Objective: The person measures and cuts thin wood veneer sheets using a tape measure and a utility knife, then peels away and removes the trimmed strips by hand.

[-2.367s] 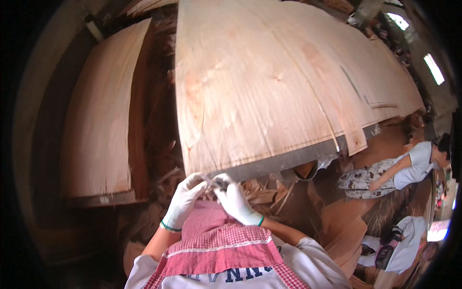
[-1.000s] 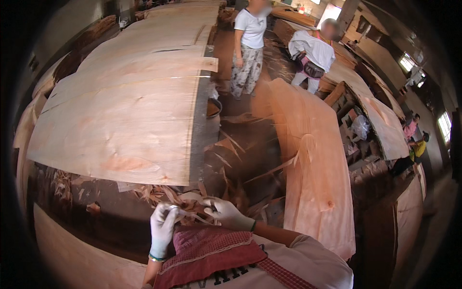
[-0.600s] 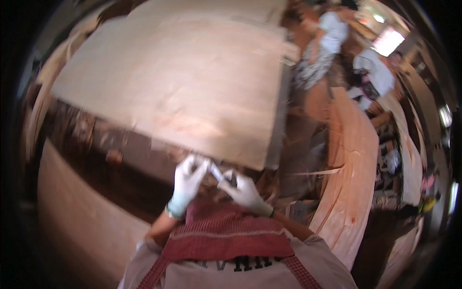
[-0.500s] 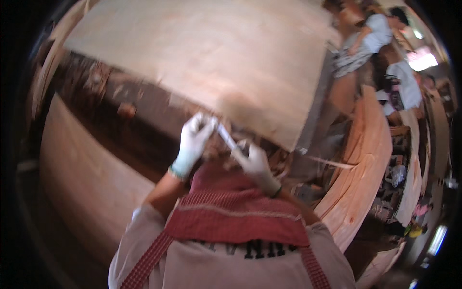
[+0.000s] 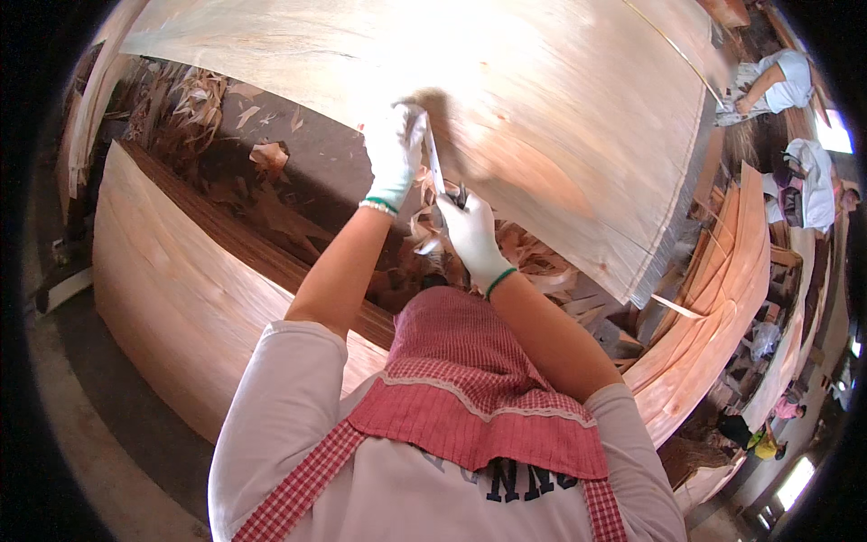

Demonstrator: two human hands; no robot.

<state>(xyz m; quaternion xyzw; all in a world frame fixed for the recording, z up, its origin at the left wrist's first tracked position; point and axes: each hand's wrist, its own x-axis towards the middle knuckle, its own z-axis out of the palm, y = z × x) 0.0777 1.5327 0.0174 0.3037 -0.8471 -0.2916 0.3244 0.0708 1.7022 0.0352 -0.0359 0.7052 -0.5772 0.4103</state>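
Note:
A narrow white strip [image 5: 433, 155] runs slantwise between my two gloved hands, over the near edge of a pale veneer sheet [image 5: 560, 135]. My left hand [image 5: 394, 149] is closed at the strip's upper end, its fingers partly washed out by glare. Lower and to the right, my right hand [image 5: 471, 233] grips the strip's lower end. A small dark object [image 5: 461, 196] shows between its thumb and fingers; its kind cannot be made out. Both gloves are white with green cuffs.
Wood scraps and shavings [image 5: 424, 226] lie below the sheet's near edge. A curved veneer stack [image 5: 181, 298] stands at left, another [image 5: 704, 316] at right. A yellowish rod [image 5: 673, 50] crosses the sheet's far right. A co-worker's arm [image 5: 763, 88] shows at upper right.
Both hands have moved up and away from my body, over the sheet's near edge, with the strip still between them. The view has shifted, and more of my forearms shows.

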